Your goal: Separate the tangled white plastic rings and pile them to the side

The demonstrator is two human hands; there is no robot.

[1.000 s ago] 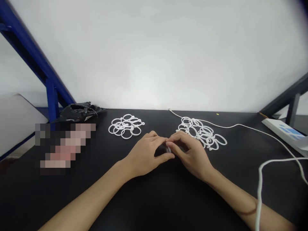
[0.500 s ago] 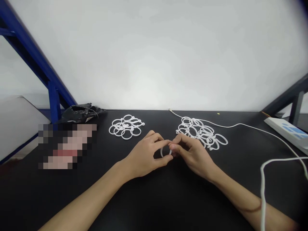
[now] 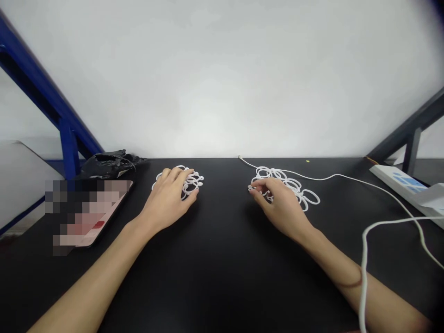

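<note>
Starting on your left, that flat pinkish item point(image 3: 109, 210), mostly pixelated, sits just outside your left forearm, so a wide elbow swing could bump it. Your left hand point(image 3: 164, 196) is spread over the left ring pile point(image 3: 190, 188), thumb well apart from the fingers; can't tell if the fingertips actually touch any rings, since your palm covers a good part of them. Those rings overlap, so I'd guess if one snags on a finger as you lift, a few neighbours come along and the heap gets dragged about. Over at your right hand point(image 3: 280, 203), thumb and fingertips are close together at the near left edge of the right ring pile point(image 3: 293, 183). Looks like a pinch on some small white bit, but honestly can't tell how firm, or if it's got one ring or two. Tug there and linked rings might slide or tangle. Also watch the white cord point(image 3: 364, 249) across your right forearm, plus the thin cable point(image 3: 321, 179) behind that pile: catch either and stuff could shift.
</note>
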